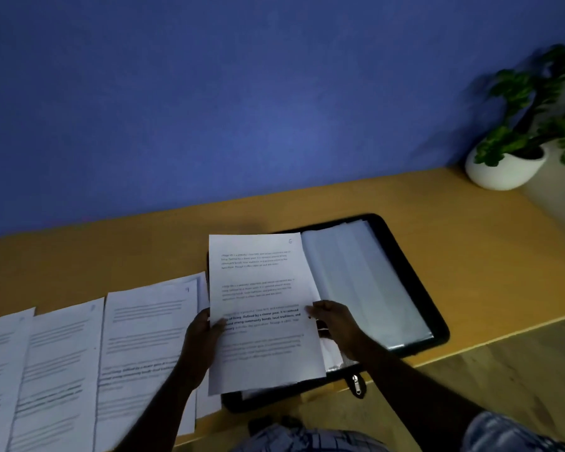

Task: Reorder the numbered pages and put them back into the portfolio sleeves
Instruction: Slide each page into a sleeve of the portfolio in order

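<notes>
Numbered page (pixel 261 288) held over open black portfolio (pixel 418 288), left grip (pixel 203 334) and right grip (pixel 336 327) each pinching a side edge (more pages (pixel 144 337) left of portfolio).

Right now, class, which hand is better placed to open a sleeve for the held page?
Probably the right hand: it grips the page at the edge beside the sleeves; the left hand holds the far edge.

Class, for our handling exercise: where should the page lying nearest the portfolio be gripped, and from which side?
Probably pinch the page at its far right corner, coming from the far side. It lies flat, so only an edge lifts, and the left hand, holding another sheet, covers its near right side.
</notes>
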Demonstrator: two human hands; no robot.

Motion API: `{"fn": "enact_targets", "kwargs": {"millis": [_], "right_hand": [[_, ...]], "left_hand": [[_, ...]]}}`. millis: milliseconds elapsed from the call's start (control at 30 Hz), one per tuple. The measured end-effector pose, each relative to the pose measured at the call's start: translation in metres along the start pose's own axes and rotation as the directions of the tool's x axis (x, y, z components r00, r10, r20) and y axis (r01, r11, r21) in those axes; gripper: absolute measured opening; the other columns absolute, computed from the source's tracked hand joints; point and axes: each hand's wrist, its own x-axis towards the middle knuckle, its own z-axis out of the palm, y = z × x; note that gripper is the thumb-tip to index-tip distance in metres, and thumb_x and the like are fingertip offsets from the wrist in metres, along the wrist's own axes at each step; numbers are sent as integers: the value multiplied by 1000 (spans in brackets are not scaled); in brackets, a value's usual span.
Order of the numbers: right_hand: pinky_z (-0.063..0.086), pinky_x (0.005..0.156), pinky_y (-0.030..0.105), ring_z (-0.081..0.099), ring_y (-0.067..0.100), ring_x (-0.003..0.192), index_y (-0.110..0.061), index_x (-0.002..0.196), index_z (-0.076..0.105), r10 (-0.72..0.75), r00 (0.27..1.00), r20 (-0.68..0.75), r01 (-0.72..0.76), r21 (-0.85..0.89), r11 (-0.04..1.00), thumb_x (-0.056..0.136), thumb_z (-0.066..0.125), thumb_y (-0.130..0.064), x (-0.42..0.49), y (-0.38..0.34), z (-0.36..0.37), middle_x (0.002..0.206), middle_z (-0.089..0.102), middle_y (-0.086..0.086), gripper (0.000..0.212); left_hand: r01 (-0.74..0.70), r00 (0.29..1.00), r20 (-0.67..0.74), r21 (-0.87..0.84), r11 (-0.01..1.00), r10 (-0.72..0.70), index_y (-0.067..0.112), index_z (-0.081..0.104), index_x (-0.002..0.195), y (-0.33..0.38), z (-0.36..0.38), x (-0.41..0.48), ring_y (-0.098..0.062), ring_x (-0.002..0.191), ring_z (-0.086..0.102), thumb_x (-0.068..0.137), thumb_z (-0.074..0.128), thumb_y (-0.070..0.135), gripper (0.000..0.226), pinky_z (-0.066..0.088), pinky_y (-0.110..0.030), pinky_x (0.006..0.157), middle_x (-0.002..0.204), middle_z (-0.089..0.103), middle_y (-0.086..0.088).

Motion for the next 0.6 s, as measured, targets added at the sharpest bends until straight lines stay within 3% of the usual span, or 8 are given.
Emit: {"fn": "enact_targets", "kwargs": {"millis": [33, 100, 167, 233, 300, 333, 433, 600], "right_hand": [[55, 66, 32, 69, 28, 79, -6, 91, 69, -38, 998, -48, 38, -2, 999, 90, 70, -13, 3, -1, -3, 91, 72, 17, 7], [54, 71, 29, 68, 28, 83, -19, 85, 72, -310, 929, -203, 252, -268, 930, 90, 68, -10, 15, 4, -16, 88, 73, 5, 11], [52, 90, 29, 67, 22, 104, -20, 105, 73, -560, 807, -187, 320, -657, 682, 93, 66, -20, 23, 10, -34, 109, 72, 1, 14], [38, 112, 33, 48, 21, 134, -16, 135, 58, -533, 841, -90, 232, -831, 506, 96, 52, -50, 26, 15, -47, 142, 56, 2, 52], [19, 122, 37, 21, 19, 150, -17, 153, 33, -434, 898, -77, 135, -889, 437, 85, 18, -81, 30, 20, -59, 160, 28, -1, 94], [9, 123, 38, 10, 18, 152, -19, 157, 21, -389, 917, -87, 84, -912, 402, 82, 8, -83, 31, 21, -62, 164, 15, -2, 100], [-11, 120, 43, -12, 18, 151, -23, 158, 2, -349, 929, -126, -19, -956, 294, 94, 18, -72, 40, 22, -81, 165, -8, -2, 82], [-30, 112, 45, -19, 20, 149, -18, 157, -4, -372, 902, -219, -134, -961, 241, 90, 6, -75, 46, 14, -121, 162, -17, 2, 89]], "left_hand": [[8, 1000, 9, 2, 1000, -8, 12, 63, 125, 3, 4, 7, -24, 108, 66, 96, 62, 13, 29, 53, -43, 94, 117, 70, -2], [0, 1000, 16, 12, 1000, 0, 13, 62, 126, 5, 11, 22, -23, 107, 65, 97, 59, 9, 30, 52, -37, 91, 117, 69, -2], [4, 999, 31, 21, 1000, -5, 13, 60, 129, 7, 18, 33, -19, 105, 64, 97, 59, 9, 32, 50, -32, 86, 118, 68, -3], [20, 1000, 24, 22, 1000, -20, 12, 58, 131, 8, 24, 41, -21, 104, 63, 97, 58, 9, 34, 49, -32, 86, 118, 67, -5], [29, 999, 27, 26, 999, -29, 10, 58, 132, 8, 31, 49, -25, 107, 62, 97, 58, 7, 34, 47, -36, 92, 118, 66, -7], [26, 999, 23, 32, 999, -26, 9, 58, 131, 8, 32, 50, -26, 107, 61, 97, 57, 6, 34, 46, -37, 93, 118, 65, -7], [29, 1000, 10, 56, 998, -29, 6, 59, 128, 9, 42, 57, -27, 108, 60, 97, 57, 4, 31, 45, -37, 95, 116, 65, -9], [38, 999, -8, 87, 995, -37, 3, 60, 126, 12, 60, 63, -23, 104, 60, 97, 56, 2, 29, 43, -32, 90, 114, 65, -8]]}}
